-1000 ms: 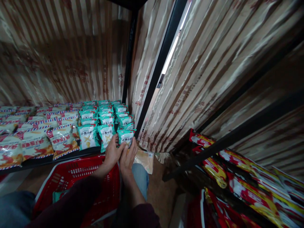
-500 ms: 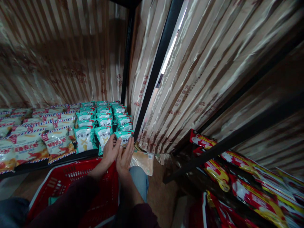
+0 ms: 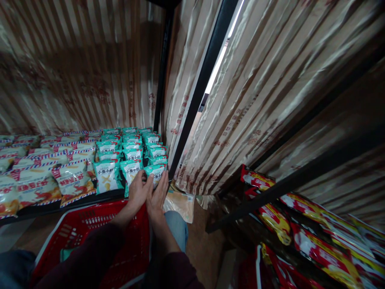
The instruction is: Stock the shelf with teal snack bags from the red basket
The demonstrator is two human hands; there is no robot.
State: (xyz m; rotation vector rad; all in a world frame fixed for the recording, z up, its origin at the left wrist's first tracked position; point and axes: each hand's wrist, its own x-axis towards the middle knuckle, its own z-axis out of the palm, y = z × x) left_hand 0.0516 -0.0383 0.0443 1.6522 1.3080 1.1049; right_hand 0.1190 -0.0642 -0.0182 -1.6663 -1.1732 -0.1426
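Note:
A teal-and-white snack bag [image 3: 155,169] stands at the front right corner of the low shelf, held between my two hands. My left hand [image 3: 138,192] is at its left edge, with the fingers bent and the fingertips partly hidden. Along its lower front and right side lies my right hand [image 3: 158,193], fingers long and close together, pressed to the bag. Just left of my left hand, a matching teal bag [image 3: 131,171] leans upright. Behind these, several more teal bags [image 3: 132,154] stand in rows.
Larger cream snack bags [image 3: 73,182] fill the shelf's left side. A red basket [image 3: 84,216] with a teal item inside sits below my arms. Black metal posts [image 3: 195,98] and striped curtains [image 3: 234,108] border the corner. Red-and-yellow packets [image 3: 319,245] lie on the right.
Both hands stay on the same teal bag, which has shifted very slightly. The view has moved a little; otherwise things stand as before.

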